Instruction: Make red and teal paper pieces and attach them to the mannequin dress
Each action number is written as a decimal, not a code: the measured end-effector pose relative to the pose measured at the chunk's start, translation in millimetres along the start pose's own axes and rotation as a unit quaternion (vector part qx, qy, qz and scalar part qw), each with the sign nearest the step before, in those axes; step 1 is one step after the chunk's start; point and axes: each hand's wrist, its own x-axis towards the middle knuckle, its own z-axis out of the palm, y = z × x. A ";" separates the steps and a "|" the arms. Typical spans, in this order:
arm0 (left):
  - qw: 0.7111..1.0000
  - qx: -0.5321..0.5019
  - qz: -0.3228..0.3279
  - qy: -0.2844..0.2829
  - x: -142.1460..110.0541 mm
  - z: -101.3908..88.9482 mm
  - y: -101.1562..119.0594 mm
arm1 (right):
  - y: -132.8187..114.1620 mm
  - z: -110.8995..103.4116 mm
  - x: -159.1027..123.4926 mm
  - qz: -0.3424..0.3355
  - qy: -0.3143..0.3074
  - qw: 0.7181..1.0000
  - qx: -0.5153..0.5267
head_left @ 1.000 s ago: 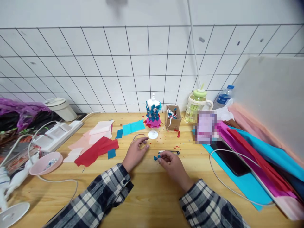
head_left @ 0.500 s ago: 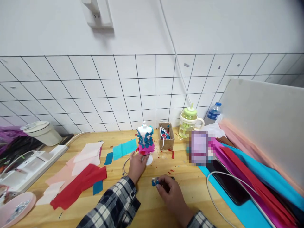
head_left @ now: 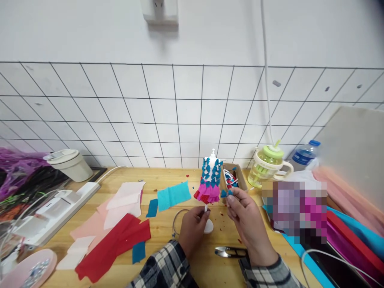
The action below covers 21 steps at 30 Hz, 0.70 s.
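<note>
My left hand (head_left: 193,230) is closed around the thin white post of a miniature dress form (head_left: 212,164), just above its round base. The form wears teal bows on the torso and a ruffled skirt (head_left: 207,193) in magenta and red. Close to the skirt's right side, my right hand (head_left: 251,226) pinches a small teal bow (head_left: 225,193) between thumb and fingers. Whether the bow touches the form is unclear. Thread snips (head_left: 229,252) lie on the table below my right hand. Behind that hand stands a small cardboard box (head_left: 240,176) of scraps, partly hidden.
Red crepe paper (head_left: 112,246), pale pink sheets (head_left: 124,200) and a light blue strip (head_left: 174,196) lie left. Beyond them are a power strip (head_left: 48,228) and a pink dish (head_left: 46,264). A green-lidded jug (head_left: 264,166) and more paper (head_left: 345,236) are on the right.
My left hand has reached the dress form, taken its post and brought it nearer. My right hand has risen with the teal bow to the skirt, uncovering the snips. The view has shifted.
</note>
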 end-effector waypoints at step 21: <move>0.999 -0.044 0.031 0.000 -3.1 -1.5 5.1 | 12.7 -0.8 16.7 0.045 0.044 0.996 -0.060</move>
